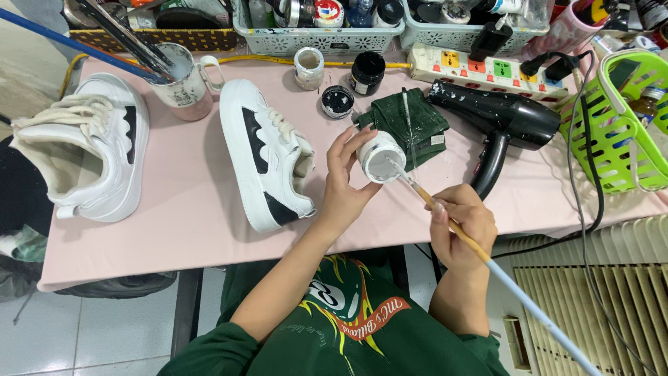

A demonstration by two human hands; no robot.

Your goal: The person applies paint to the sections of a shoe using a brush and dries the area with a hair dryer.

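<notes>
My left hand [344,184] grips a small paint jar [380,157] above the table's [174,209] front edge; my right hand [463,226] pinches a brush [445,216], tip in the jar. 2 white shoes [268,153] lie left.

Pink table [174,209], sneakers [268,157] (white), hairdryer [501,122]
</notes>
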